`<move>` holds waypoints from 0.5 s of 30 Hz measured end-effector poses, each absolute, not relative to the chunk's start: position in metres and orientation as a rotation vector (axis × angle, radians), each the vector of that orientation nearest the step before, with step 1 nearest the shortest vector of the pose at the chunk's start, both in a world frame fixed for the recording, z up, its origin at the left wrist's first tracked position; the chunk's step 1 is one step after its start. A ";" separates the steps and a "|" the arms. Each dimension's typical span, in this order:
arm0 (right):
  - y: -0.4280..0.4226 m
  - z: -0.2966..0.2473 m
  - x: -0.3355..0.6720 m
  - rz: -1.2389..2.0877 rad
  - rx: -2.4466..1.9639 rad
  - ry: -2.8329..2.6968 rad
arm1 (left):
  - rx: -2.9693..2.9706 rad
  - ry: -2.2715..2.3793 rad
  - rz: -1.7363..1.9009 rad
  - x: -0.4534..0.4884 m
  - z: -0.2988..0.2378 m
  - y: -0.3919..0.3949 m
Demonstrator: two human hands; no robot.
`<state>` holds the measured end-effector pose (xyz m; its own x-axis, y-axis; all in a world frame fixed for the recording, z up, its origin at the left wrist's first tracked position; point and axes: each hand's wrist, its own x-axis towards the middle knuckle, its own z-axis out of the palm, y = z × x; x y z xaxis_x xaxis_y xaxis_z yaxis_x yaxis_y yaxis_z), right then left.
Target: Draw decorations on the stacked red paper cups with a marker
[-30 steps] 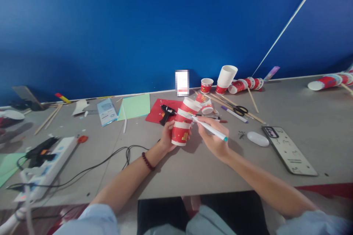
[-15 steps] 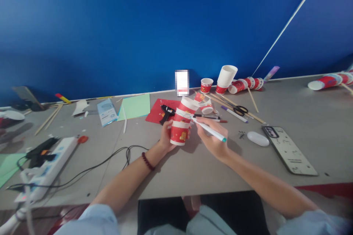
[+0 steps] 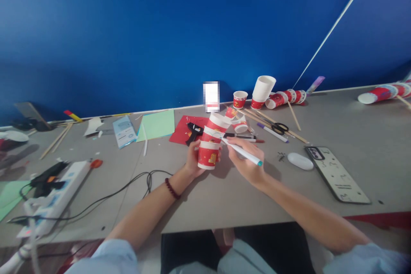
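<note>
My left hand is wrapped round a column of red and white paper cups, joined end to end and leaning slightly right at the top. Its fingers are partly hidden behind the cups. In my right hand is a white marker pen with a teal end, held in a writing grip. The pen's tip meets or nearly meets the middle cup near its pale band. Just behind the cups, a black glue gun lies on a red sheet. A cut cup piece is behind the pen.
Scissors, a purple-capped marker and wooden sticks lie to the right. Farther right are a white case and a phone. Stacked cups stand by the wall. On the left are a power strip and a black cable.
The marker's tip has shifted very slightly left and down along the middle cup. Both hands keep their grips, and the cups stay almost in place.
</note>
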<state>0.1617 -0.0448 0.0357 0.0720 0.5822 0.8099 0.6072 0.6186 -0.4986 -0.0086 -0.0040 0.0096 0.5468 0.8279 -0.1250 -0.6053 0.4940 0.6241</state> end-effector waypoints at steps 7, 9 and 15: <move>-0.045 0.035 0.162 0.000 -1.022 -1.597 | 0.550 0.435 0.900 -0.009 0.008 -0.003; -0.045 0.035 0.163 0.002 -1.020 -1.597 | 0.562 0.436 0.910 -0.008 0.008 -0.003; -0.045 0.034 0.163 0.003 -0.987 -1.552 | 0.581 0.447 0.923 -0.007 0.004 -0.003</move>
